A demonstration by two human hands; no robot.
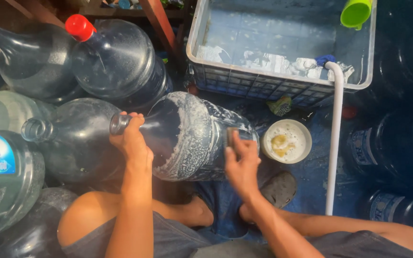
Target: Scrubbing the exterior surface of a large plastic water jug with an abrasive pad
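A large blue water jug lies on its side in front of me, streaked with white soap foam. My left hand grips its open neck at the left end. My right hand presses a small dark scrubbing pad against the jug's body near its base. My knees and grey shorts fill the bottom of the view.
A round bowl of soapy water sits right of the jug. A white pipe runs from a water-filled grey crate holding a green scoop. Several more jugs, two red-capped, crowd the left; dark jugs stand right.
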